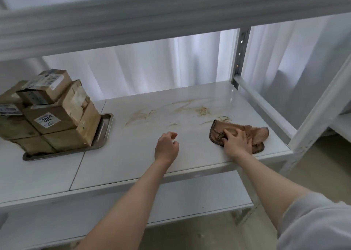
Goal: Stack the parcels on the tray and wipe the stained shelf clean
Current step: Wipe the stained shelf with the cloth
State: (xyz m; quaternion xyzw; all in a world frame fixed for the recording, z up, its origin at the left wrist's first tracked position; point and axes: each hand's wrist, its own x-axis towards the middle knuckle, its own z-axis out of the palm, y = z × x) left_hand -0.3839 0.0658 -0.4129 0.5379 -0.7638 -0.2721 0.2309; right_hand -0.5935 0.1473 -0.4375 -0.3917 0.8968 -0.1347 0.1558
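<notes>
Several brown cardboard parcels stand stacked on a metal tray at the left of the white shelf. Brown streaky stains spread across the shelf's middle and back right. A tan cloth with a dark hem lies crumpled near the shelf's front right. My right hand lies on the cloth with its fingers spread over it, pressing it down. My left hand hovers over the bare shelf between tray and cloth, fingers loosely curled, holding nothing.
The upper shelf beam hangs low overhead. A perforated metal upright stands at the back right, and a slanted front post at the right. A lower shelf sits beneath. White curtains hang behind.
</notes>
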